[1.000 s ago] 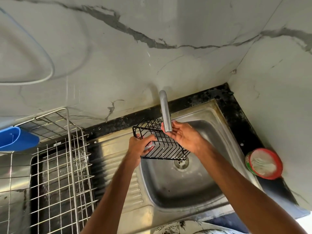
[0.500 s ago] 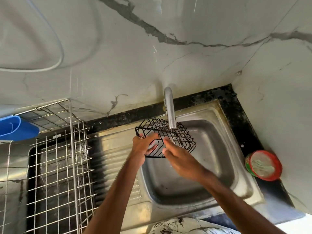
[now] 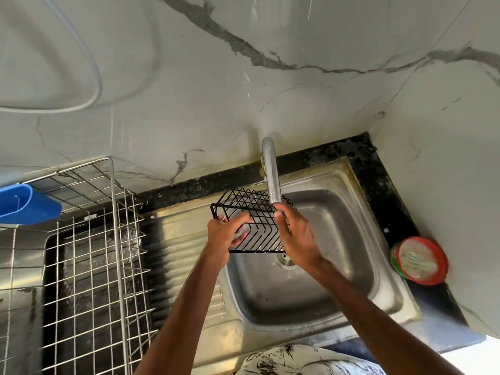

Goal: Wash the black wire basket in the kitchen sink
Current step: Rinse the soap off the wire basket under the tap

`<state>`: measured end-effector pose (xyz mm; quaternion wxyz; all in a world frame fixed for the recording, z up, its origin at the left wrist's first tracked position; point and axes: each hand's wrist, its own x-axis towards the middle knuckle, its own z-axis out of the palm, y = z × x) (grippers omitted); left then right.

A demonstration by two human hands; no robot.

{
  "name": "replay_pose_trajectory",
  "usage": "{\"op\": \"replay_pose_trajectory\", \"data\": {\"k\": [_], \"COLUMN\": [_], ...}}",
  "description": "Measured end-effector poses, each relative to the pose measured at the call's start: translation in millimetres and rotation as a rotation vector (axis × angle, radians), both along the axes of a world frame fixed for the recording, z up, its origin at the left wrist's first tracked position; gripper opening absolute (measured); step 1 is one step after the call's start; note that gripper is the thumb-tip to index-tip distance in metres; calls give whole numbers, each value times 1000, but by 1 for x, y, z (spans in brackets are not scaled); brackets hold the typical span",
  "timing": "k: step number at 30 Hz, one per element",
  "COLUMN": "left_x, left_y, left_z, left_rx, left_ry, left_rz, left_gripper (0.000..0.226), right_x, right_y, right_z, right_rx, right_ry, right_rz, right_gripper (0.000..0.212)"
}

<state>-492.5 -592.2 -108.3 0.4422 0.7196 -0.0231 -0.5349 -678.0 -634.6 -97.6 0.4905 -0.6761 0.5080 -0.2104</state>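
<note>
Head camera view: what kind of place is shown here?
Most likely a home kitchen: a steel sink with a curved faucet over it, a wire dish rack to its left, and marble-patterned wall tiles behind.

Basket (image 3: 253,203) over sink (image 3: 349,239), under tap (image 3: 272,177) — rack (image 3: 92,266) left

The black stone counter (image 3: 378,182) carries a steel sink (image 3: 349,212) set into it at the corner of the walls, with a ribbed draining board (image 3: 178,239) on the basin's left, a silver wire rack (image 3: 94,266) standing further left, and a round red tub (image 3: 418,260) just right of the sink.
</note>
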Motion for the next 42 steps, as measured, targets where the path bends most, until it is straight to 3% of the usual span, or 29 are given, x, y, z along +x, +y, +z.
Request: {"op": "replay_pose_trajectory", "data": {"k": [2, 4, 6, 10, 13, 15, 20, 24, 30, 36, 39, 42], "left_x": [0, 0, 0, 5, 6, 7, 11, 12, 7, 5, 6, 7], "left_y": [3, 6, 10, 20, 25, 26, 30, 31, 35, 36, 34, 34], "left_z": [3, 6, 3, -1, -2, -1, -2, 1, 4, 5, 8, 9], "left_rx": [-3, 2, 11, -10, -20, -26, -67, -97, -103, -101, -110, -119], "left_ry": [1, -3, -11, -56, -47, -43, -18, 1, 7, 10, 10, 2], "left_rz": [-16, -40, -46, -47, -58, -59, -14, 2, 10, 5, 26, 35], "left_gripper": [107, 90, 71, 75, 60, 53, 79, 64, 67, 48, 63, 72], "right_x": [21, 38, 50, 72, 77, 78, 61, 32, -17, -31, -23, -6], "right_y": [-20, -43, -56, -61, -60, -57, -49, -50, -62, -69, -70, -68], "right_z": [9, 11, 15, 16, 19, 21, 20, 16, 2, 3, 12, 19], "right_rx": [260, 744, 1099, 1265, 1258, 1207, 1031, 712, 513, 693, 747, 992], "right_ry": [-316, -708, -965, -1139, -1060, -961, -673, -232, 10, -164, -335, -626], "right_rz": [-247, -409, -506, -448, -377, -346, -264, -163, -81, -235, -238, -316], "right_gripper": [41, 28, 19, 25, 43, 42, 43, 26, 37, 47, 36, 29]}}
